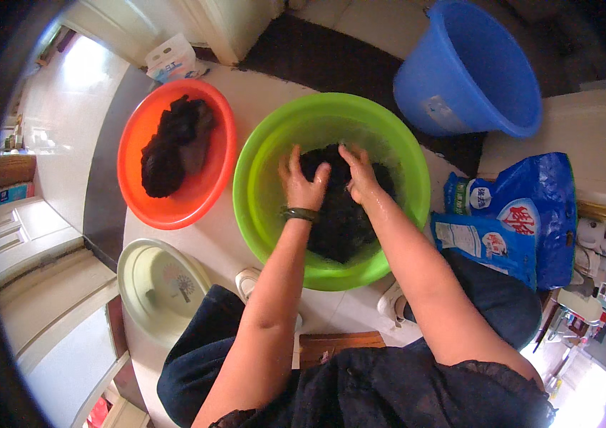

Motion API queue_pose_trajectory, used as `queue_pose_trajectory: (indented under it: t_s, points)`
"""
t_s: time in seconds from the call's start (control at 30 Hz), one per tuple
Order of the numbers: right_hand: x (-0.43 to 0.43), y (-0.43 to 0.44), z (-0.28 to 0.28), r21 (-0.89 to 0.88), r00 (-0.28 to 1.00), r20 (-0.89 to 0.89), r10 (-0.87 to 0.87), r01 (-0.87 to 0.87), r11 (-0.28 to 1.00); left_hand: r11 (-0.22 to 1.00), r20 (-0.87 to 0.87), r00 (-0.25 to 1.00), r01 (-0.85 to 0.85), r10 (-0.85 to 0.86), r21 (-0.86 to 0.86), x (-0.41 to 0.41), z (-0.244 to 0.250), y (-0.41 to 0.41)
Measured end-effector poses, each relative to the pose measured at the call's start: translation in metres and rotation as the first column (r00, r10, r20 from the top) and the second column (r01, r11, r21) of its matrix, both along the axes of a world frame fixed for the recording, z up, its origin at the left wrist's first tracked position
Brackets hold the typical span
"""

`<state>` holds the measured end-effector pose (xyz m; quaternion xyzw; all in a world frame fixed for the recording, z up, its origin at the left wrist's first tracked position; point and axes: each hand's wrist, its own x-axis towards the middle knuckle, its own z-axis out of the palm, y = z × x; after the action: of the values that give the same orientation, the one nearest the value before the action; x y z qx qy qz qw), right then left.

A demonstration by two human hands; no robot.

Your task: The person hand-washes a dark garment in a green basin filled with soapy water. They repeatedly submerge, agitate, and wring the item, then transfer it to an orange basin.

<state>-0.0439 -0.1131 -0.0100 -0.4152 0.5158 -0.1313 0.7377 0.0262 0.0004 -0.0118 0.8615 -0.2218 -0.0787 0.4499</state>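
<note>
Before me on the floor stands a green plastic basin [332, 281] of water, with dark wet cloth [338, 230] lying in it. Above the left side of the cloth is my left hand [304, 184], a bangle on its wrist, fingers spread and holding nothing. My right hand [361, 175], wet and with fingers apart, is over the cloth's upper right part; nothing is gripped in it. Whether the fingertips touch the cloth I cannot tell. More dark cloth [177, 139] lies bunched in an orange-red basin [196, 214] to the left.
A pale basin [148, 305] stands at lower left. At upper right is a blue bucket [431, 101]. Blue plastic detergent bags [546, 187] stand right of the green basin. A white plastic package [172, 59] lies behind the orange-red basin. A wooden stool [335, 342] is beneath me.
</note>
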Motion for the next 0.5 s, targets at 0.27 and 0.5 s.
queue_pose_trajectory:
  t_s: [0.27,0.5]
  points:
    - [0.009,0.004,-0.020,-0.689,0.870,-0.440,0.223,-0.487,0.537,0.788,-0.263,0.946,0.306,-0.189,0.535,0.005,-0.065,0.020]
    - [-0.028,0.012,0.009,-0.549,0.873,-0.336,0.353,-0.486,0.680,0.951,-0.905,0.407,-0.214,-0.119,-0.221,0.033,-0.027,0.042]
